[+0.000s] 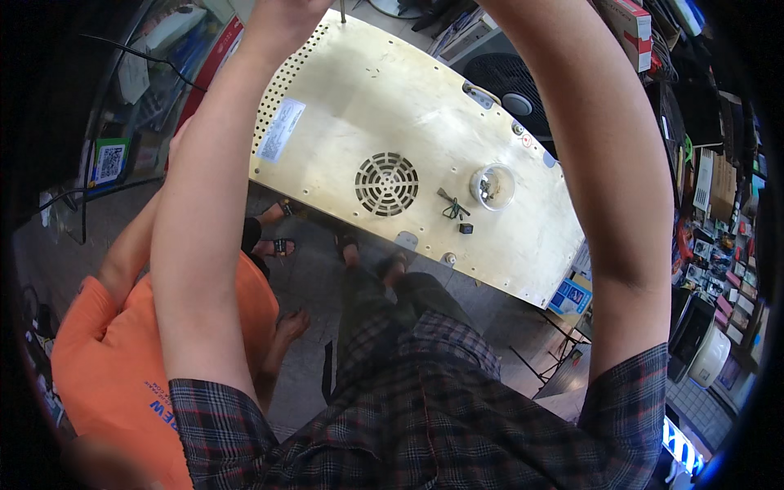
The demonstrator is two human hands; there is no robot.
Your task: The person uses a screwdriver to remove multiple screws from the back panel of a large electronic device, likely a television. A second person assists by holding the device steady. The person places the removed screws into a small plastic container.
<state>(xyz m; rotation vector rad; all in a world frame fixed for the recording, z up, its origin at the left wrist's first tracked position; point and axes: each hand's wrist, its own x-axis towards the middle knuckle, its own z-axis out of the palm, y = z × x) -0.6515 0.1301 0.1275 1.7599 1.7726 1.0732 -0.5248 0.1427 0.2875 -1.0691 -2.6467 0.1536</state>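
Both my forearms reach up past the top edge of the head view. Only the lower part of my left hand (296, 23) shows, over the far left end of a pale metal panel (327, 147); its fingers are cut off by the frame. My right hand lies outside the picture. A thin metal shaft (343, 11), like a screwdriver's, stands upright on the panel's far edge beside my left hand; what holds it is hidden. On the panel lie a round clear tub (504, 196) with small dark parts inside, a short dark cable (452, 206) and a small black block (465, 229).
The panel has a round vent grille (387, 184) and a white label (282, 131). Someone in an orange shirt (147, 359) stands close on my left, beside a glass case (139, 98). A black fan (498, 86) is beyond the panel; crowded shelves (719, 269) line the right.
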